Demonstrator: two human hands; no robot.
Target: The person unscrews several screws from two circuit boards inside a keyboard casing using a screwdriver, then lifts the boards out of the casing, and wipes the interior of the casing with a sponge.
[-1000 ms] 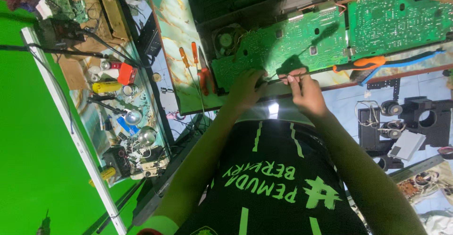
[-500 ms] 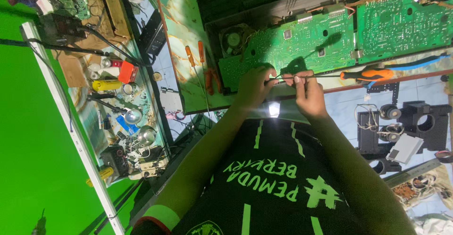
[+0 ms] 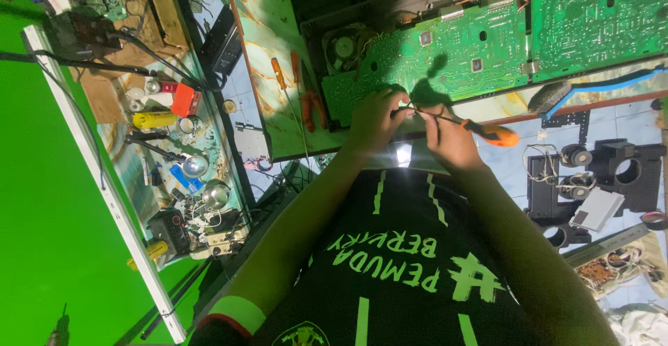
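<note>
**Currently: both hands on a screwdriver at the circuit board's edge**

Your left hand (image 3: pixel 376 120) and right hand (image 3: pixel 452 141) are close together just below the long green circuit board (image 3: pixel 445 54), near its lower edge. Your right hand is closed around the orange-handled screwdriver (image 3: pixel 487 132); the handle sticks out to the right of your fist, and the thin shaft runs left across to your left hand. Your left-hand fingers are pinched at the shaft's tip end; whether they also hold a small part cannot be told from this view.

The board lies on the marbled green counter (image 3: pixel 271 75), with a second green board (image 3: pixel 591 19) joined to its right. A small round speaker (image 3: pixel 343 45) sits at the board's left end. Left of it, an orange-handled screwdriver (image 3: pixel 280 75) and red-handled pliers (image 3: pixel 308 102) lie on the counter, well apart from your hands. A yellow cylinder (image 3: pixel 154 119) and an orange box (image 3: pixel 185 100) rest on the cluttered shelf (image 3: pixel 139 179) further left. Black plastic housings (image 3: pixel 619 172) lie on the floor to the right.
</note>
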